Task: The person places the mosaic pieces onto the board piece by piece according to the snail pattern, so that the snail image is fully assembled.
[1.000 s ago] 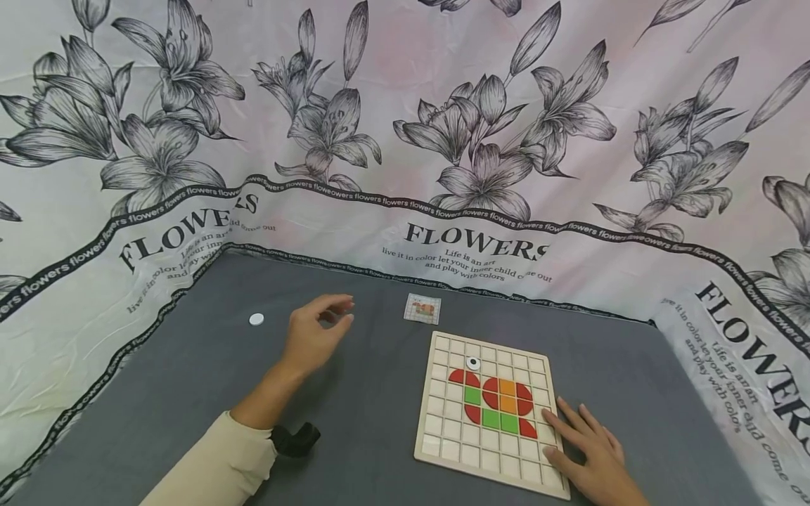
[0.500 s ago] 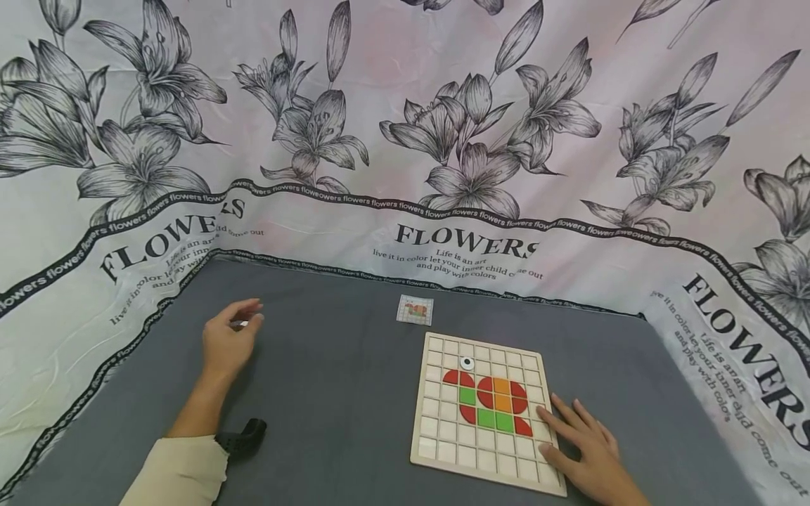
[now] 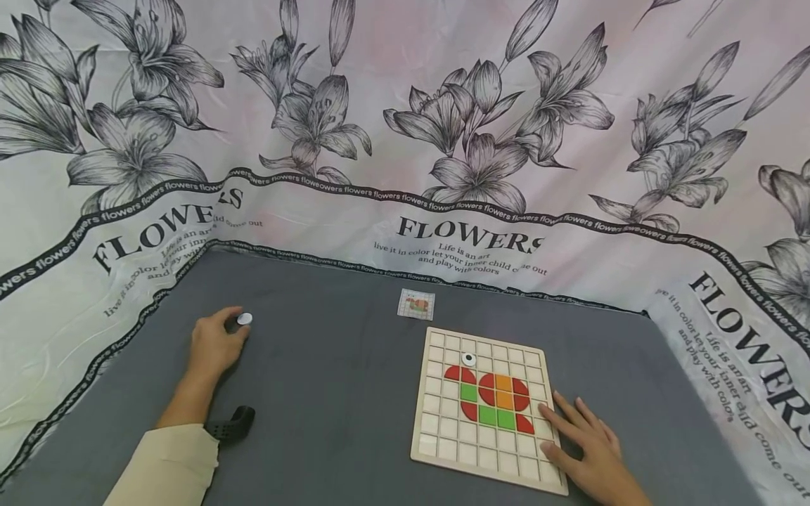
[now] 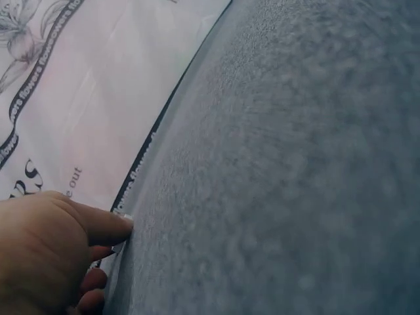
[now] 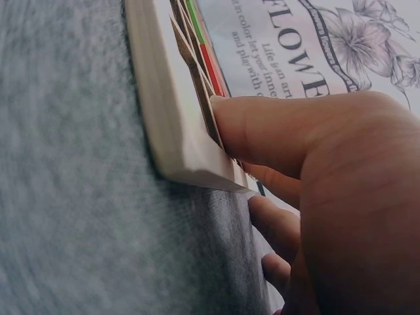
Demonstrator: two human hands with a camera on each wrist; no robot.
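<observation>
My left hand pinches a small white disc between thumb and index finger, low over the grey cloth. Only a sliver of the disc shows at the fingertips in the left wrist view, where the hand hides the rest. My right hand rests on the right edge of a square wooden grid board, fingers spread. In the right wrist view the thumb lies on the board's rim. Red, green and orange tiles form an animal-like figure on the board, with a round eye tile above it.
A small picture card with a similar coloured figure lies behind the board. Grey cloth covers the table, and flower-printed fabric rises along its back and sides. A black band is around my left wrist.
My left hand has moved left to the white disc that lay on the cloth and now pinches it. The right hand stays on the board's edge.
</observation>
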